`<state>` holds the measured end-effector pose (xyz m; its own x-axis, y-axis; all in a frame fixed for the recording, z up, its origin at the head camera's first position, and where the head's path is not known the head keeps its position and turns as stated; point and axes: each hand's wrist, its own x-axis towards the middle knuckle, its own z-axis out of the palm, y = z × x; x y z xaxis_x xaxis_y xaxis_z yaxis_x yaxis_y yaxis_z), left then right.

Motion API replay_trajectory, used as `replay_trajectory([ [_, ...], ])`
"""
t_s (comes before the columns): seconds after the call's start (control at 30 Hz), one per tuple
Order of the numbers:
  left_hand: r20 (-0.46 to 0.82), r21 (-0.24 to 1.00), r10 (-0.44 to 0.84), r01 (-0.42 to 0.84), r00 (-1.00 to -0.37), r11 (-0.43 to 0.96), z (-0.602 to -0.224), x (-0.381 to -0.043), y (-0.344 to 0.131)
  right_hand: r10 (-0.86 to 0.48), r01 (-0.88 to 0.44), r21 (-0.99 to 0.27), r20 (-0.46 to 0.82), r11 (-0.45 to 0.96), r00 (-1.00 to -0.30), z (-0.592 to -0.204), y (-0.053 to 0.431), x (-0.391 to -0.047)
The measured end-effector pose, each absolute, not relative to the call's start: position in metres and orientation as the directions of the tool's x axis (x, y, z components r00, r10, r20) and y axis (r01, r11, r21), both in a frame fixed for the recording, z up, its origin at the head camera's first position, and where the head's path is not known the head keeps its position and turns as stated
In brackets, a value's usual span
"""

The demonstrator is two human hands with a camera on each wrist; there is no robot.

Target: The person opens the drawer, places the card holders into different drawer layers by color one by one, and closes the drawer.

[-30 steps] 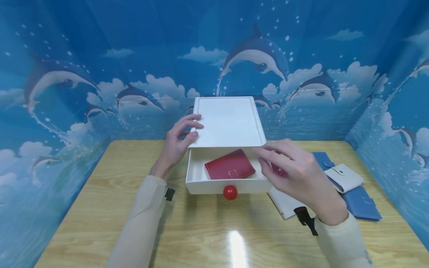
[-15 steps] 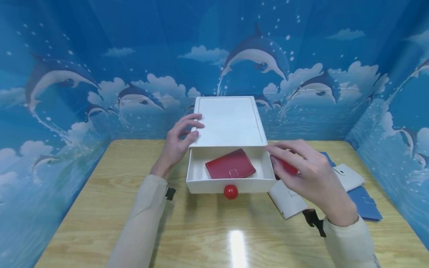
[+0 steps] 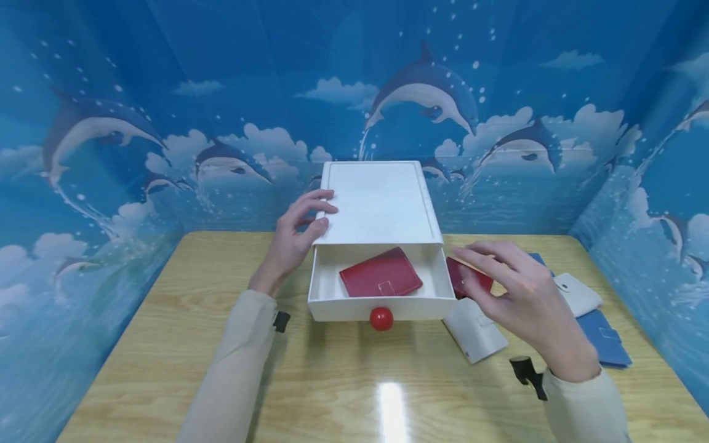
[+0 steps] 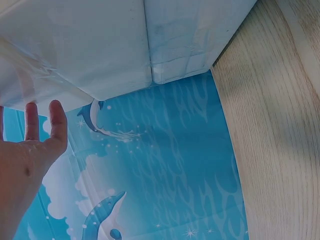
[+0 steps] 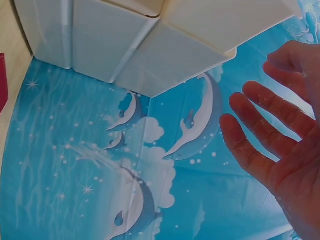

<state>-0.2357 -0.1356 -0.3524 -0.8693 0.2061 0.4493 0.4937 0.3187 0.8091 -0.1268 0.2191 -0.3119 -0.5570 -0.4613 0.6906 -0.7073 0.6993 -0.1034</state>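
Note:
A white box (image 3: 382, 203) has its drawer (image 3: 338, 309) pulled out, with a red ball knob (image 3: 381, 319) on the front. Inside the drawer lies a red wallet (image 3: 382, 274). My left hand (image 3: 292, 237) rests against the box's left side, fingertips over its top edge; the left wrist view shows those fingers (image 4: 58, 125) straight against the white wall. To the right of the drawer hovers my right hand (image 3: 526, 301), above a second red wallet (image 3: 455, 280) that it partly hides. In the right wrist view its fingers (image 5: 250, 145) are loosely bent and hold nothing.
A white wallet (image 3: 473, 335) lies on the wooden table (image 3: 310, 394), right of the drawer front. Farther right, another white wallet (image 3: 578, 296) lies on a blue one (image 3: 604, 341), with more blue (image 3: 540, 258) behind. A dolphin-print curtain (image 3: 310, 74) encloses the table.
My right hand has moved right, from the drawer's right edge to beyond it, uncovering more of the nearby red and white wallets. The left hand, box and drawer look unchanged.

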Motion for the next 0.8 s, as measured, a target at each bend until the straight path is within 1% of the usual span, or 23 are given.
replay_trajectory([
  [0.13, 0.453, 0.806, 0.205, 0.497, -0.867, 0.320, -0.352, -0.235, -0.136, -0.452, -0.711, -0.119, 0.696, 0.693, -0.558, -0.317, 0.223, -0.128],
  [0.33, 0.452, 0.808, 0.206, 0.496, -0.868, 0.319, -0.351, -0.234, -0.136, -0.427, -0.727, -0.116, 0.743, 0.677, -0.516, -0.330, 0.230, -0.134],
  [0.63, 0.457, 0.803, 0.207, 0.501, -0.865, 0.323, -0.351, -0.234, -0.135, -0.435, -0.683, -0.074, 0.720, 0.727, -0.541, -0.341, 0.241, -0.137],
  [0.8, 0.459, 0.800, 0.208, 0.504, -0.864, 0.326, -0.352, -0.235, -0.135, -0.432, -0.654, -0.068, 0.699, 0.753, -0.570, -0.347, 0.246, -0.139],
])
